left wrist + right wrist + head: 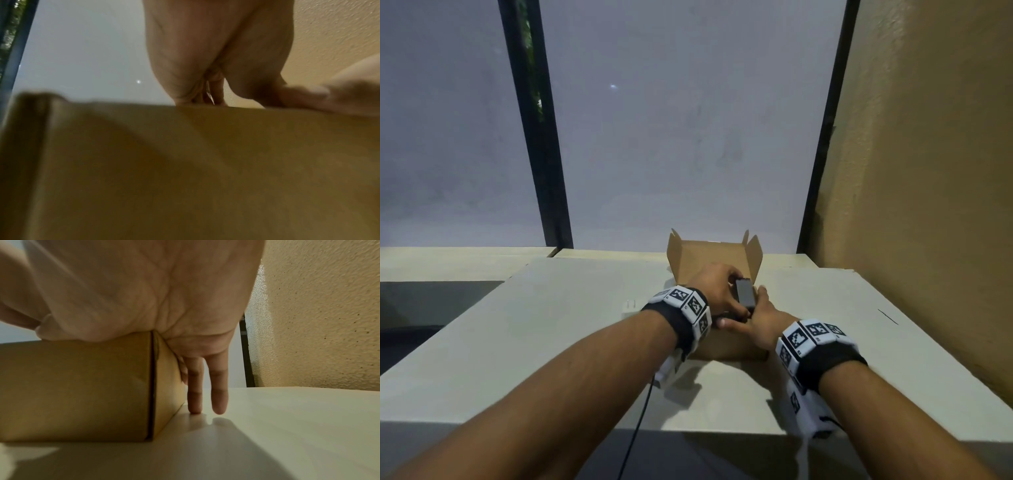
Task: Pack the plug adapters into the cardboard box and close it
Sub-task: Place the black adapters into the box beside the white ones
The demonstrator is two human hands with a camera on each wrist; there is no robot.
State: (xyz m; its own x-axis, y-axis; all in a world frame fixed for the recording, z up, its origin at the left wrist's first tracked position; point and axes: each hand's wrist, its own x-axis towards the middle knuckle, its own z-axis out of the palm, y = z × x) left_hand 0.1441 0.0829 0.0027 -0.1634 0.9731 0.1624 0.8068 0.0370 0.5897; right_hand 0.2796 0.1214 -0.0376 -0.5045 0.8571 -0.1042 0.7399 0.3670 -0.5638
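Note:
A brown cardboard box (pixel 714 255) stands open on the pale table (pixel 551 342), its lid raised at the back with side flaps up. My left hand (pixel 719 287) grips a dark grey plug adapter (pixel 744 294) just above the box's opening. My right hand (pixel 760 318) rests on the box's near right corner, thumb lying along the front rim. In the right wrist view its fingers (pixel 195 386) run straight down the side of the box (pixel 82 386) to the table (pixel 287 418). In the left wrist view the box (pixel 185 162) wall fills the lower frame and hides what my left hand (pixel 211 91) holds.
A small white object (pixel 629 304), possibly another adapter, lies on the table left of the box. A textured tan wall (pixel 928 171) rises close on the right, and a frosted window (pixel 688 120) stands behind. A black cable (pixel 637 428) hangs from my left wrist over the table's front edge.

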